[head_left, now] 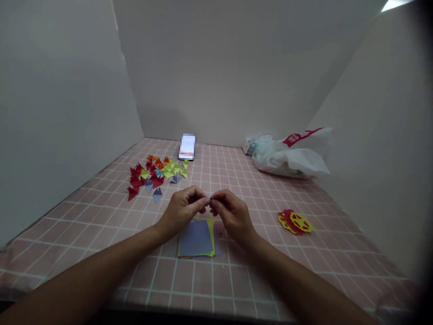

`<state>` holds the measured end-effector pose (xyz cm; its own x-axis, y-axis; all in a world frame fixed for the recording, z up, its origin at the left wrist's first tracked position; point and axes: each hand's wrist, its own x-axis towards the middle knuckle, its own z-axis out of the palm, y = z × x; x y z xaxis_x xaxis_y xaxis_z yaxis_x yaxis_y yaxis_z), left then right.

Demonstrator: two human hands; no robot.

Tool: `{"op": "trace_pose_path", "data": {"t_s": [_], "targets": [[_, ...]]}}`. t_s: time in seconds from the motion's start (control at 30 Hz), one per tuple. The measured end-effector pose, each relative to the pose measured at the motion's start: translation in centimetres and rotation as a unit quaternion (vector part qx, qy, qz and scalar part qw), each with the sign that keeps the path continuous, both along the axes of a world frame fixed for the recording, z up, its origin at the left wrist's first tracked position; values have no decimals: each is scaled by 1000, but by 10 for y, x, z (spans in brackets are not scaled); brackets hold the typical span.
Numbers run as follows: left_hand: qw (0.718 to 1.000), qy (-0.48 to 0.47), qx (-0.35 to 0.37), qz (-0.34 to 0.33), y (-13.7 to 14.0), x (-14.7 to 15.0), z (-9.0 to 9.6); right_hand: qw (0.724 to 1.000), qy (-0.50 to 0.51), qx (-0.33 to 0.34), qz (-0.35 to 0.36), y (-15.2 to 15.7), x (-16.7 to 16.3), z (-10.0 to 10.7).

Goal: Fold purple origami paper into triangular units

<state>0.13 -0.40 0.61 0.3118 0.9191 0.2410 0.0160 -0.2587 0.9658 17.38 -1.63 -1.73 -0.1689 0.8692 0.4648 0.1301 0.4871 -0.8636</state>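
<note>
My left hand (189, 205) and my right hand (233, 212) meet above the table, fingertips pinched together. Between them shows a tiny bit of a bluish-grey folded paper (211, 198); the fingers hide most of it, so its shape cannot be made out. Just below the hands lies a stack of square origami paper (195, 239), a bluish-purple sheet on top and yellow and green edges showing. Beyond my left hand, several folded paper pieces (157, 181) in red, orange, yellow and purple are spread out in a loose group.
A pink table with white grid lines (237, 284) stretches to the walls. At the back stands a phone with a lit screen (187, 146). A white plastic bag (287, 158) rests at the back right, beside a small box (248, 146). Red and yellow cut-out discs (295, 222) lie on the right.
</note>
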Motion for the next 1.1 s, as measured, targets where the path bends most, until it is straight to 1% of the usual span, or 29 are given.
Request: {"op": "trace_pose_path", "data": {"t_s": [0.07, 0.13, 0.2, 0.3, 0.33, 0.43, 0.53, 0.63, 0.7, 0.83, 1.0, 1.1], "targets": [[1000, -8, -4, 22, 0, 1, -1, 999, 17, -47, 10, 1, 0, 0], [1000, -11, -4, 28, 1, 1, -3, 997, 5, -74, 18, 2, 1, 2], [1000, 1, 2, 19, 2, 1, -3, 997, -32, -64, 17, 1, 2, 6], [999, 42, 27, 18, 1, 0, -2, 995, -102, -6, 2, -1, 3, 12], [998, 54, 34, 23, 0, 0, -1, 994, -109, -2, 3, -2, 2, 13], [998, 54, 23, 31, -4, 0, -1, 995, -93, -24, 23, -3, 1, 16], [1000, 19, -2, 11, -7, 1, -3, 994, -66, -64, 58, -4, 0, 16], [1000, 15, -11, 1, -6, 2, -6, 991, -43, -97, 81, -3, -1, 15], [1000, 20, -15, -3, -5, 2, -7, 991, -27, -104, 78, -3, -1, 14], [999, 37, -19, -24, -1, 2, -6, 995, -15, -89, 31, 0, 0, 11], [996, 89, 1, -28, 0, 0, -5, 990, 9, -123, 69, 3, 2, 8], [995, 86, -16, -51, 0, 1, -5, 990, 15, -127, 67, 3, 3, 7]]}}
